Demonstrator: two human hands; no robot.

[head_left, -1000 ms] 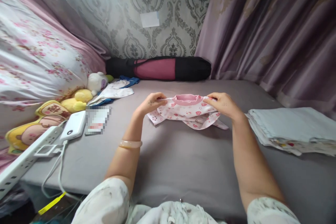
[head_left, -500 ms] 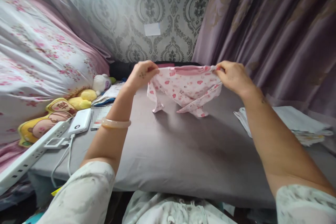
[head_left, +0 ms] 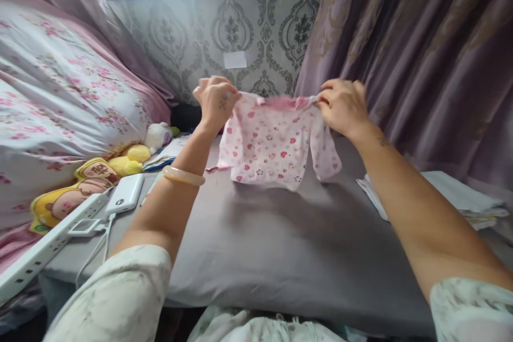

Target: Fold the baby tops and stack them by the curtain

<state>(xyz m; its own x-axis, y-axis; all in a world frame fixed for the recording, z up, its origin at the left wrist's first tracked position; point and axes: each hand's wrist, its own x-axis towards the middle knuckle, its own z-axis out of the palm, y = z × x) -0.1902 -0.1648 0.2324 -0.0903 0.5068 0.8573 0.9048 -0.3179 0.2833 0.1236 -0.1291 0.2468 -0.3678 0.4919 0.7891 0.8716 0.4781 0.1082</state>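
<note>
A small pink long-sleeved shirt [head_left: 272, 144] with red hearts and flowers hangs spread out above the grey-covered surface [head_left: 296, 251]. My left hand [head_left: 218, 99] pinches it at the left shoulder, and my right hand [head_left: 342, 104] pinches the right shoulder. Between them runs the darker pink neckline. The sleeves droop on both sides, and the lower hem hangs close over the grey cover. A pale bangle [head_left: 183, 175] circles my left forearm.
To the right lies a stack of folded white cloths [head_left: 460, 192]. Along the left are a white power strip [head_left: 52, 240], a power bank [head_left: 125, 192] with cables, plush toys [head_left: 136, 157] and folded clothes [head_left: 170, 149]. Purple curtains [head_left: 420, 64] hang at the right.
The shirt, bunched and folded up before, now hangs open with its front and sleeves unfurled. Both hands have risen slightly and come a little closer together. The view has tilted up.
</note>
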